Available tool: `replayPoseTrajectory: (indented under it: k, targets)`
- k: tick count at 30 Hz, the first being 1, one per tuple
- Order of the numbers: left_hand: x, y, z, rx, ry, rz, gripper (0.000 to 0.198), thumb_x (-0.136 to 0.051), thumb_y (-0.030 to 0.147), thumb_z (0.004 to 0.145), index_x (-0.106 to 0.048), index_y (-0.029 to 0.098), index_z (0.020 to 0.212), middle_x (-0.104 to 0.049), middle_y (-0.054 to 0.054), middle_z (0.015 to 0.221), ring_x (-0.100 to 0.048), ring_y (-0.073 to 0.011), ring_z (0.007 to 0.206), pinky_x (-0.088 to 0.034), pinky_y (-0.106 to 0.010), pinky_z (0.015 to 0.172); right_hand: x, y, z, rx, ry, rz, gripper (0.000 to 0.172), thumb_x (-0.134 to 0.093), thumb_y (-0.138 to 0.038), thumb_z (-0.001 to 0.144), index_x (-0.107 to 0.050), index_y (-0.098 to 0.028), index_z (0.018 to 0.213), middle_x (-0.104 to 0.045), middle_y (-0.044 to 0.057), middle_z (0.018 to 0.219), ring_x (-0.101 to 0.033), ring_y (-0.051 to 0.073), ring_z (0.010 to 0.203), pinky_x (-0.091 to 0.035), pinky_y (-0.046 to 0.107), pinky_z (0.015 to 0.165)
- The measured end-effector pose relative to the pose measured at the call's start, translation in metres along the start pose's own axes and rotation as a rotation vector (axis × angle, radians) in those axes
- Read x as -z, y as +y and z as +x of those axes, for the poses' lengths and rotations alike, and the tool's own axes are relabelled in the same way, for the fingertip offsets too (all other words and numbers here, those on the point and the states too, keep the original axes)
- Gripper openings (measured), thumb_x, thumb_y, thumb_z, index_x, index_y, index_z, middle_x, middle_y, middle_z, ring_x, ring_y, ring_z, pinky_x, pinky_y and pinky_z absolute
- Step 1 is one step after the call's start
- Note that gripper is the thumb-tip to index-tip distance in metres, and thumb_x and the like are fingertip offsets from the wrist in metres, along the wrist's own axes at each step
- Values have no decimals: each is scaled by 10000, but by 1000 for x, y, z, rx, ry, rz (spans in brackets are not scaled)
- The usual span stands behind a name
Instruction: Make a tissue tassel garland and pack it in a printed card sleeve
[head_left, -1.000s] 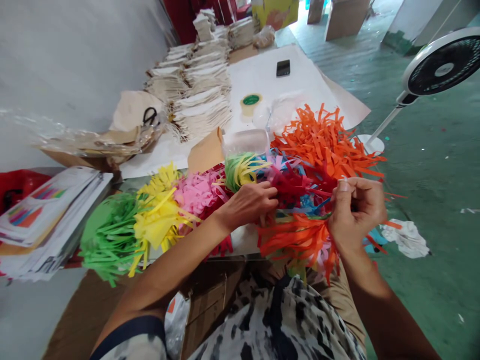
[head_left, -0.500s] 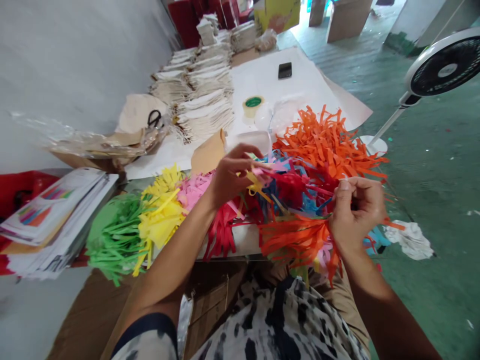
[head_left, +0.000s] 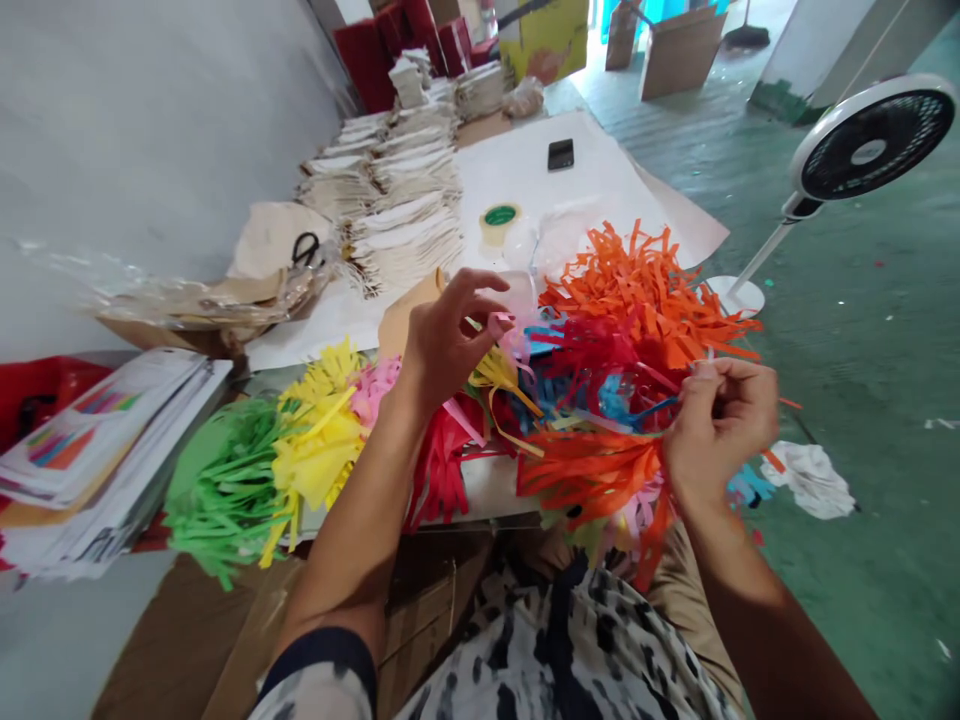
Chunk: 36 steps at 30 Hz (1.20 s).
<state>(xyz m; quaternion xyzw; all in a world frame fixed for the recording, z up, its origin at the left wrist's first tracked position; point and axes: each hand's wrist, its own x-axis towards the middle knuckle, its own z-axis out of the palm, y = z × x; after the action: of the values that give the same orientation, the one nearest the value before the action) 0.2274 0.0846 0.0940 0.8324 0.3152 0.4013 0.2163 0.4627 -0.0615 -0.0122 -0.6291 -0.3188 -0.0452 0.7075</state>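
Note:
My left hand (head_left: 454, 330) is closed, thumb and finger pinching the top of a pink paper tassel (head_left: 514, 340) whose strips hang down. Below it lies a yellow tassel (head_left: 499, 372). My right hand (head_left: 724, 420) pinches a thin white string (head_left: 710, 354), only its tip showing above the thumb. Between the hands are red strips (head_left: 592, 345) and blue strips (head_left: 551, 390). An orange tassel (head_left: 600, 465) hangs at the table's front edge, against the right hand. Behind that hand spreads a large heap of orange strips (head_left: 637, 285).
Green tassels (head_left: 225, 480) and yellow tassels (head_left: 319, 450) lie at left, near stacked printed sheets (head_left: 97, 430). Farther back are a tape roll (head_left: 500, 217), a phone (head_left: 560, 154), scissors (head_left: 305, 248) and stacked off-white bundles (head_left: 405, 225). A fan (head_left: 870, 150) stands at right.
My left hand has moved a little up and left, and the pink strips now hang below its fingertips. The right hand keeps its pinch. The view has shifted slightly.

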Motion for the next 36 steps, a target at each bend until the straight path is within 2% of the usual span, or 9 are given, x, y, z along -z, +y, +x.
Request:
replayPoseTrajectory:
  k: [3,6,9,14,18,22,28,31,36]
  targets:
    - [-18,8,-2,126,-45,-293,255,-849,256,827,-716,216,1042,-808,2,848,-733,-120,654,-535,-216,539,-1,-5,-5,25,-111,-14,164,-629,-345,1032,-614,-210,940,-554,-28,761,-504,126,621,-381,304,608]
    - [-47,15,-11,182,-219,-466,197,-853,316,839,-708,186,871,-778,-8,786,-705,-112,625,-529,-217,556,-1,-13,-10,71,-241,-5,148,-621,-326,1041,-623,-210,949,-544,-30,750,-499,122,630,-382,298,603]
    - [-78,21,-23,235,-381,-565,243,-820,379,871,-701,171,836,-771,-23,780,-691,-114,631,-510,-217,572,-2,-19,-12,98,-336,44,141,-622,-322,1045,-634,-219,950,-492,-49,718,-450,112,612,-364,285,587]
    - [-104,26,-34,281,-428,-586,335,-853,459,833,-713,156,859,-709,-8,719,-617,-101,611,-434,-207,550,1,-19,-11,35,-471,171,112,-620,-320,1056,-684,-229,1039,-491,-53,713,-453,111,630,-366,278,596]
    - [-101,26,-34,389,-458,-743,436,-893,469,793,-592,201,962,-673,54,668,-531,-63,528,-364,-172,496,5,-16,-9,12,-574,188,169,-607,-349,1065,-718,-236,1123,-496,-48,724,-470,115,635,-372,284,599]
    - [-98,26,-34,453,-519,-821,518,-929,440,751,-508,223,961,-640,86,631,-460,-41,481,-306,-154,463,5,-18,-8,1,-636,169,189,-610,-391,1061,-716,-235,1052,-507,-42,713,-470,123,633,-384,284,598]
    - [-89,20,-32,352,-509,-768,395,-900,342,776,-590,202,977,-753,-12,886,-605,-80,624,-457,-193,556,5,-22,-6,-39,-701,163,217,-603,-411,1063,-674,-224,979,-517,-43,715,-460,120,644,-383,279,612]
    - [-74,18,-27,168,-462,-535,197,-744,174,856,-668,205,1035,-777,-68,1127,-686,-124,773,-521,-237,632,4,-21,-7,-68,-610,145,261,-597,-445,1062,-662,-216,955,-482,-45,706,-434,120,632,-367,282,597]
    - [-59,40,-29,-135,-69,199,404,-513,-55,850,-740,239,1008,-753,-61,1299,-650,-255,1208,-533,-425,1003,0,-17,-10,-89,-496,161,275,-624,-448,1052,-644,-213,912,-418,-68,656,-386,106,578,-323,277,561]
